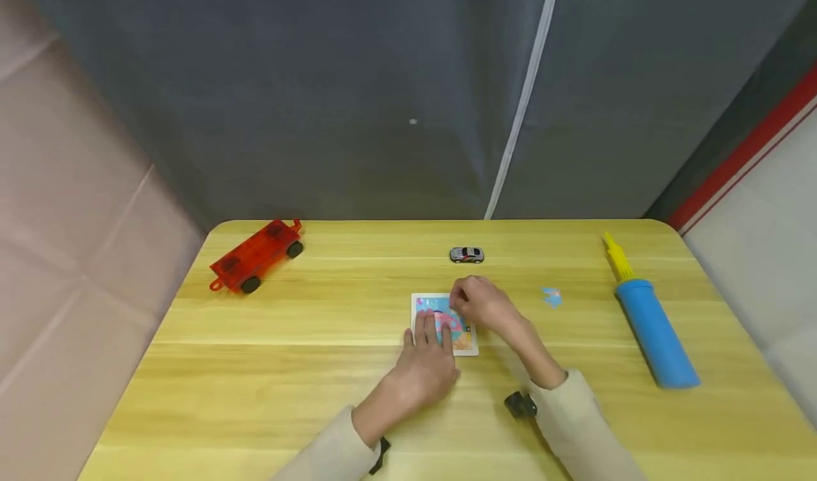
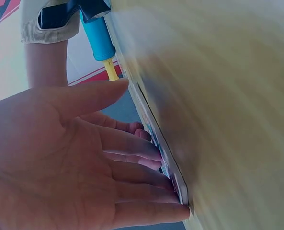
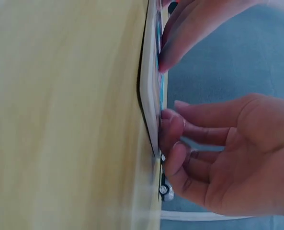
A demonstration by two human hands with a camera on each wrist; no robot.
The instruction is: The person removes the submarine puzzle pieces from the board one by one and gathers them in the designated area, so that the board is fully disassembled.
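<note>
Our picture puzzle (image 1: 459, 326) lies mid-worktop (image 1: 191, 396), short of the far edge. Looks light and stiff, so we'd grab its white rim (image 1: 467, 353). Left hand (image 1: 426, 371): fingers straight on it; right hand (image 1: 481, 302): curled, can't tell if pinching anything.

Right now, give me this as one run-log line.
left hand: touching picture board | right hand: curled at board's far right corner | blue piece: on table, right of board

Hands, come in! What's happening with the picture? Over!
Left hand resting on picture. Right hand curled at its far right corner, grip unclear. Picture flat on table, partly hidden by hands. Car beyond, not in the way.
</note>
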